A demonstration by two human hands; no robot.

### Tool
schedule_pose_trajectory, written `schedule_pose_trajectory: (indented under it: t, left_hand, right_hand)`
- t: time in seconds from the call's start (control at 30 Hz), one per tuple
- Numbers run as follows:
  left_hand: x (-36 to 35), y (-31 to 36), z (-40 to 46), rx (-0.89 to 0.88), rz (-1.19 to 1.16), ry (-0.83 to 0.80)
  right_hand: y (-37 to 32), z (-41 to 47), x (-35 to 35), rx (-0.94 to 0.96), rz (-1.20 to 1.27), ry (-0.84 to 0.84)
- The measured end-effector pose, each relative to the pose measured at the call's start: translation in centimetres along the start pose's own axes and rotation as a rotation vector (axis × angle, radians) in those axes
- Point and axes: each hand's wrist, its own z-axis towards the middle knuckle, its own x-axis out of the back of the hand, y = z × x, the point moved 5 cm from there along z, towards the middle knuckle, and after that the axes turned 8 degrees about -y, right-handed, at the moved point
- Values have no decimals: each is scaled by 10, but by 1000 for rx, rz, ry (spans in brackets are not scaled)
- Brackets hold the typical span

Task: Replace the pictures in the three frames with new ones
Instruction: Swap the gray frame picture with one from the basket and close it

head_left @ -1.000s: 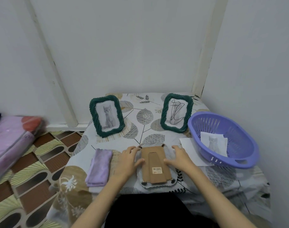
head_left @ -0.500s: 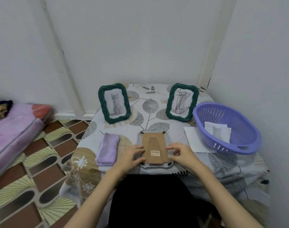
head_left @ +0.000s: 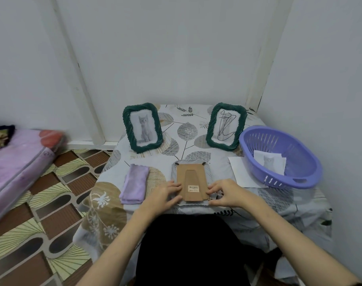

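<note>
A third frame (head_left: 191,168) lies face down near the table's front edge, its brown cardboard back (head_left: 193,182) with a folded stand and barcode sticker facing up. My left hand (head_left: 165,196) rests at the back's lower left edge with fingertips touching it. My right hand (head_left: 223,193) pinches the lower right corner of the brown back. Two green frames stand upright behind: the left green frame (head_left: 143,126) shows a clean cat picture, the right green frame (head_left: 226,126) shows a cat picture scribbled over in black.
A purple basket (head_left: 299,178) at the right holds a cat picture (head_left: 269,162); a white sheet (head_left: 238,172) lies half under it. A folded lilac cloth (head_left: 134,183) lies left of the face-down frame. Walls close the back and right. A pink mattress (head_left: 17,162) lies on the floor, left.
Both hands slid from the upper sides of the face-down frame to its lower corners. The view pulled back, showing more floor and my lap.
</note>
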Motion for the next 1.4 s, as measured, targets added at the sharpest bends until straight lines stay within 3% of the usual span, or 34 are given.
schedule_pose_trajectory:
  t: [0.33,0.5,0.67,1.0,1.17,1.4]
  left_hand:
    - [0,-6,3,32,-152,64]
    - [-2,-7,3,5,-139,70]
    - [-3,-7,2,-3,-133,84]
    - [-5,-3,-2,24,-121,49]
    - [-4,-2,-2,27,-145,31]
    - [0,-3,-4,28,-181,92]
  right_hand:
    - [2,6,-1,22,-111,15]
    - [-1,5,-7,135,-213,96]
    - [6,6,-18,166,-88,260]
    - [8,4,-28,17,117,417]
    - [25,-4,-12,-49,458,467]
    - [20,-3,-24,-44,347,455]
